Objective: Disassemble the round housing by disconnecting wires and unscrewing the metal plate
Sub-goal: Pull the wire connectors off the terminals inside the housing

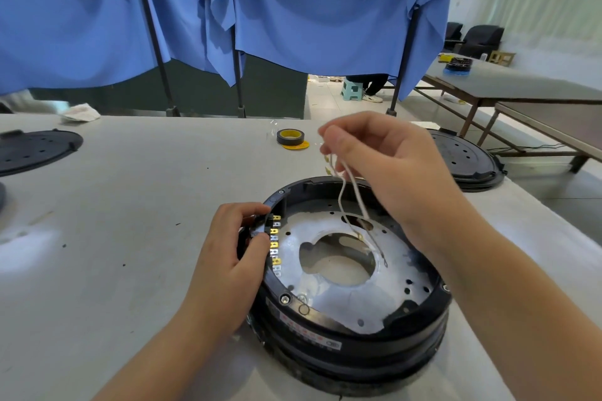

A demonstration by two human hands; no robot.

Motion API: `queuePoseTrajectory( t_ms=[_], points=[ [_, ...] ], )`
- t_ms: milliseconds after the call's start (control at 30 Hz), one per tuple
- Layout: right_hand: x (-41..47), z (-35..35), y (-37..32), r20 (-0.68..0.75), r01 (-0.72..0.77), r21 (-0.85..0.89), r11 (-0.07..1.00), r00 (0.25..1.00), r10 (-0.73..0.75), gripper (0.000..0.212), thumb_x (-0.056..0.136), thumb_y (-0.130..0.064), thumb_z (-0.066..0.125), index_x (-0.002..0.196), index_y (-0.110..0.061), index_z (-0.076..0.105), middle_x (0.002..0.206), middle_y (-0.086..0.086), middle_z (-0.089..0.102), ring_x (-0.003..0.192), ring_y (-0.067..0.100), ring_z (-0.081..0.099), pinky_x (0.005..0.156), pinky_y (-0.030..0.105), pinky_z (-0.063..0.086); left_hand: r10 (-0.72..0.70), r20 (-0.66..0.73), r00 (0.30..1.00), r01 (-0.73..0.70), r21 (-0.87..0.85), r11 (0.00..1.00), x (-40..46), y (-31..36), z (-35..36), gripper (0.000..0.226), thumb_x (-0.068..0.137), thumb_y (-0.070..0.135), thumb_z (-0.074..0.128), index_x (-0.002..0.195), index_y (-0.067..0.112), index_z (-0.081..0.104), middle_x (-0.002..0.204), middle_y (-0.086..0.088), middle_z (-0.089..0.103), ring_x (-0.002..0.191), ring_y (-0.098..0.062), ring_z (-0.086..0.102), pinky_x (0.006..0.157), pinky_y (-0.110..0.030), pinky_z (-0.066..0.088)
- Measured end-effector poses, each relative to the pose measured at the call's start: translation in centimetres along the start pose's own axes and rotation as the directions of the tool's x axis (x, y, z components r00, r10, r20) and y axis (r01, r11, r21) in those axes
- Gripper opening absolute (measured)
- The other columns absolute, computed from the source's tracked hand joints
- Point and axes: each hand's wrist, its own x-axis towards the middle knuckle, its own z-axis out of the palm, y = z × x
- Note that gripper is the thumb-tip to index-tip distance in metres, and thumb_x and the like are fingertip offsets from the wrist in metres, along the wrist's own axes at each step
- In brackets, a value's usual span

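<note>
The round black housing (pixel 355 338) sits on the white table (pixel 130 238) in front of me. A silver metal plate (pixel 335 299) with a large central hole lies inside it. A row of yellow and silver terminals (pixel 275 244) runs along the housing's left inner wall. My left hand (pixel 234 244) grips the housing's left rim beside those terminals. My right hand (pixel 384 156) is raised above the housing's far side and pinches two white wires (pixel 350 195). The wires hang down from my fingers into a hole in the plate.
A roll of yellow and black tape (pixel 291 137) lies beyond the housing. Black round covers rest at the far left (pixel 35 148) and at the right (pixel 465 161). Blue cloth (pixel 293 10) hangs on poles behind the table. Other tables stand at the right.
</note>
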Motion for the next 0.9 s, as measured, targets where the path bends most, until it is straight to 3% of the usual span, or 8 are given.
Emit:
queuePoseTrajectory(
  t_ms=[67,233,500,733,900],
  points=[
    [0.3,-0.8,-0.2,-0.025,-0.013,0.076,0.997,1.000,0.015,0.007,0.087,-0.023,0.065,0.088,-0.020,0.071,0.078,-0.006,0.073,0.068,0.004,0.064,0.072,0.018,0.056,0.003,-0.003,1.000,-0.003,-0.001,1.000,0.0,0.0,0.0,0.030,0.079,0.025,0.048,0.104,0.035,0.061,0.106,0.020,0.060,0.104,0.001,0.058,0.087,-0.029,0.048],
    [1.3,-2.5,-0.6,-0.111,-0.057,0.278,0.959,0.990,0.091,0.026,0.070,-0.030,0.065,0.089,-0.015,0.072,0.079,-0.002,0.073,0.074,0.010,0.067,0.075,0.022,0.056,0.005,0.006,1.000,-0.005,0.005,1.000,0.0,0.0,-0.1,0.030,0.080,0.026,0.048,0.103,0.039,0.060,0.106,0.020,0.059,0.101,-0.002,0.060,0.086,-0.029,0.048],
    [4.2,-6.2,-1.8,-0.190,-0.042,0.572,0.819,0.965,0.182,0.014,0.084,-0.026,0.062,0.087,-0.015,0.070,0.080,-0.004,0.070,0.069,0.008,0.065,0.069,0.026,0.054,0.011,0.008,1.000,-0.011,0.013,1.000,0.0,0.1,0.0,0.030,0.080,0.026,0.048,0.105,0.035,0.061,0.106,0.020,0.058,0.105,0.001,0.057,0.084,-0.023,0.045],
    [6.1,-7.7,-1.6,-0.273,-0.027,0.526,0.850,0.941,0.199,0.008,0.088,-0.023,0.065,0.087,-0.016,0.069,0.076,-0.004,0.069,0.064,0.007,0.063,0.066,0.024,0.054,0.010,0.006,1.000,-0.010,0.011,1.000,-0.1,0.2,0.0,0.030,0.079,0.026,0.048,0.106,0.032,0.061,0.104,0.022,0.058,0.102,0.005,0.056,0.085,-0.023,0.045],
    [7.1,-8.3,0.2,-0.313,-0.072,0.329,0.942,0.932,0.181,0.009,0.088,-0.022,0.066,0.091,-0.014,0.068,0.077,-0.005,0.069,0.070,0.008,0.061,0.071,0.025,0.054,0.013,0.001,1.000,-0.013,0.011,1.000,-0.1,0.1,0.0,0.030,0.079,0.025,0.048,0.105,0.031,0.061,0.105,0.021,0.058,0.104,0.004,0.056,0.084,-0.021,0.044]
  ],
)
